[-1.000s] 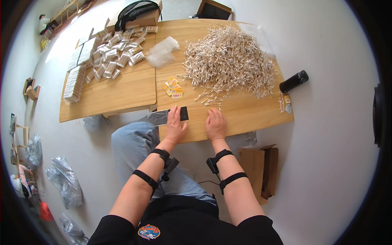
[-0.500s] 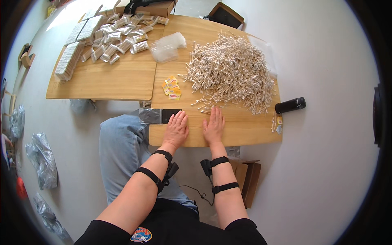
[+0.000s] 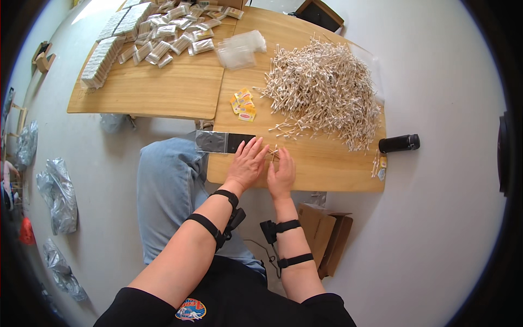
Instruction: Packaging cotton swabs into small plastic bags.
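Observation:
A few cotton swabs (image 3: 273,153) lie crossed on the wooden table between my two hands. My left hand (image 3: 249,163) rests palm down, its fingers stretched out beside these swabs. The tips reach the right end of a flat black pad (image 3: 238,142), which has a clear plastic bag (image 3: 211,141) over its left part. On the other side of the swabs is my right hand (image 3: 281,174), turned on its edge with fingers loosely extended against them. A big heap of cotton swabs (image 3: 327,92) spreads beyond my right hand.
Small yellow cards (image 3: 243,105) and empty clear bags (image 3: 240,50) lie farther off. Filled swab packs (image 3: 159,50) and white stacked packs (image 3: 102,61) cover the far left. A black cylinder (image 3: 399,143) sits at the right edge. An open cardboard box (image 3: 327,240) stands below the table.
My hands have come closer together, with several swabs now between them, drawn away from the heap's near edge. The whole view has shifted slightly.

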Demonstrator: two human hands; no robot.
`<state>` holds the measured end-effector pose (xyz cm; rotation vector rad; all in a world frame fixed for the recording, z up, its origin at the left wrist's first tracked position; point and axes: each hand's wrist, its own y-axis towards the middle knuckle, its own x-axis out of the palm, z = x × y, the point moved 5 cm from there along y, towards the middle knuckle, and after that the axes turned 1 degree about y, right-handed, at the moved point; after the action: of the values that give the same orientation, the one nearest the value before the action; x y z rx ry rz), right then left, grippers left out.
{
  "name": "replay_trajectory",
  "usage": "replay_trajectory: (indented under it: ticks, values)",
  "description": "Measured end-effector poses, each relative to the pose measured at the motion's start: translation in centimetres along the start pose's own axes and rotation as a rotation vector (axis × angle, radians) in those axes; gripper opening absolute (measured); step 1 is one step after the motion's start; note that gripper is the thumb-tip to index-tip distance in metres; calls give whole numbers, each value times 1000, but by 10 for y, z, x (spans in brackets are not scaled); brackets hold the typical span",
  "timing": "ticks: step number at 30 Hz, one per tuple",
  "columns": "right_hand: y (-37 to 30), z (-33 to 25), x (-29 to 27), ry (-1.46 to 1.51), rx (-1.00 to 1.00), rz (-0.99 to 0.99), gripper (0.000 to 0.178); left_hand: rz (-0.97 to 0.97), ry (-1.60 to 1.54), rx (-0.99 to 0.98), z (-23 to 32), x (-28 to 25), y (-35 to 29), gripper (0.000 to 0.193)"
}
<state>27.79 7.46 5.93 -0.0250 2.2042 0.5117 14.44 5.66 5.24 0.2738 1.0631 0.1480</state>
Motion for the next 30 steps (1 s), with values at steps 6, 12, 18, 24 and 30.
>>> replay_trajectory:
  ticks: [6,12,18,24,30]
  values:
    - [5,12,-20,-109,18,62,25,13,-5,-7,-7,6,-4,32]
    - [-6,-1,-10,-134,-9,-92,17,59,-49,-9,-8,6,-4,17]
    - [2,20,-10,48,223,-39,12,57,-65,-6,-12,6,-5,12]
    - [20,44,-24,-50,129,-43,5,-10,-62,28,-5,0,-4,18]
    - [24,15,-8,9,-34,-178,10,36,-52,4,-8,0,-4,30]
